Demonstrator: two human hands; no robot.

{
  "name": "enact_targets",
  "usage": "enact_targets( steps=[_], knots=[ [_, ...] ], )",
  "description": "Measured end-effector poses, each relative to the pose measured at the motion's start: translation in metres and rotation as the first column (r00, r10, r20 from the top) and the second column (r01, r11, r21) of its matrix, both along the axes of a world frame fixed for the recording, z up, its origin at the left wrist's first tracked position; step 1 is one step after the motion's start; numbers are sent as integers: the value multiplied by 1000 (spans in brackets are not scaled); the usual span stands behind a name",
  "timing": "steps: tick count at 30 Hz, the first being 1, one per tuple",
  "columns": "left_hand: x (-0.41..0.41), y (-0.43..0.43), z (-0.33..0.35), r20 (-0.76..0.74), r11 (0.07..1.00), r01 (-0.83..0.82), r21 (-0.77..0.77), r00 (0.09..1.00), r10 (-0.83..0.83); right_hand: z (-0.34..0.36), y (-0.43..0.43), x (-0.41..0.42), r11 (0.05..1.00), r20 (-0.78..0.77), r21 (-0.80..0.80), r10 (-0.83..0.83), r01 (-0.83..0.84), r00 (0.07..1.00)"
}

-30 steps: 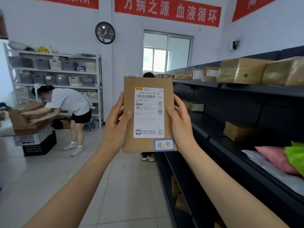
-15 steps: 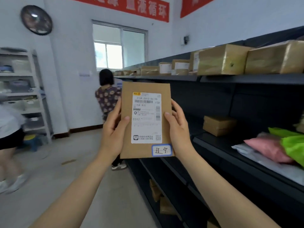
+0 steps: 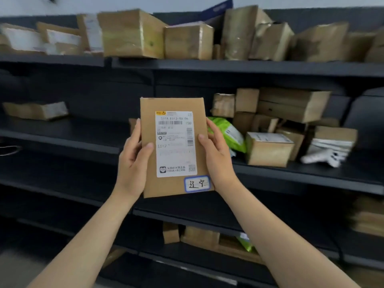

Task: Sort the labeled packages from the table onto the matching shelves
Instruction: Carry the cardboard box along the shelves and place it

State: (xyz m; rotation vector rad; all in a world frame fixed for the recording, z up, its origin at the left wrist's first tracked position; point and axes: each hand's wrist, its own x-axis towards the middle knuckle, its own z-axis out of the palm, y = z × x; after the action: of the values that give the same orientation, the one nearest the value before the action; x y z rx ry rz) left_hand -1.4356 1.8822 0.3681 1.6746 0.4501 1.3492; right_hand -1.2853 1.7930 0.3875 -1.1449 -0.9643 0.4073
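both hands, left (image 3: pixel 133 161) and right (image 3: pixel 218 156), grip the flat package (image 3: pixel 174 146); match its handwritten tag (image 3: pixel 197 183), blurred here, to the right shelf (image 3: pixel 291 67) first.

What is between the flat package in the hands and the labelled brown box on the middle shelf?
In the head view, a green bag lies between the flat package and the labelled brown box, partly hidden behind the right hand.
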Motion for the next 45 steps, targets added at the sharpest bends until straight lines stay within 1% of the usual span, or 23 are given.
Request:
enact_targets(
  steps=[4, 6, 9, 13, 15, 19, 23, 27, 31, 39, 43, 45],
  knots=[
    [50, -25, -27, -35, 973, 220, -63, 974, -222, -26, -55, 31, 982, -52, -75, -178, 174, 983],
    [68, -42, -43, -55, 952, 294, -88, 952, -300, -40, -78, 41, 961, -68, -115, -259, 251, 963],
    [86, -61, -70, -77, 928, 337, -158, 933, -352, -62, -106, 50, 930, -86, -176, -342, 324, 936],
    [99, -80, -110, -127, 892, 374, -254, 901, -414, -99, -132, 55, 902, -122, -245, -392, 355, 912],
    [100, -90, -130, -144, 873, 374, -313, 890, -433, -119, -141, 57, 888, -150, -296, -406, 351, 901],
    [96, -114, -171, -197, 844, 328, -423, 876, -439, -160, -159, 57, 862, -222, -414, -406, 292, 887],
    [97, -138, -196, -180, 803, 305, -511, 876, -447, -190, -174, 56, 838, -289, -496, -406, 227, 867],
    [108, -143, -201, -191, 802, 288, -524, 878, -439, -194, -182, 68, 834, -308, -509, -407, 213, 860],
    [123, -147, -197, -220, 805, 290, -517, 864, -452, -193, -187, 81, 824, -293, -516, -426, 233, 856],
    [147, -162, -202, -193, 816, 302, -493, 877, -441, -196, -203, 110, 842, -288, -494, -395, 218, 872],
    [164, -151, -201, -211, 818, 306, -488, 868, -450, -196, -194, 127, 842, -303, -495, -397, 213, 867],
    [175, -138, -202, -231, 833, 294, -469, 870, -436, -195, -183, 136, 835, -293, -507, -400, 213, 869]
  ],
)
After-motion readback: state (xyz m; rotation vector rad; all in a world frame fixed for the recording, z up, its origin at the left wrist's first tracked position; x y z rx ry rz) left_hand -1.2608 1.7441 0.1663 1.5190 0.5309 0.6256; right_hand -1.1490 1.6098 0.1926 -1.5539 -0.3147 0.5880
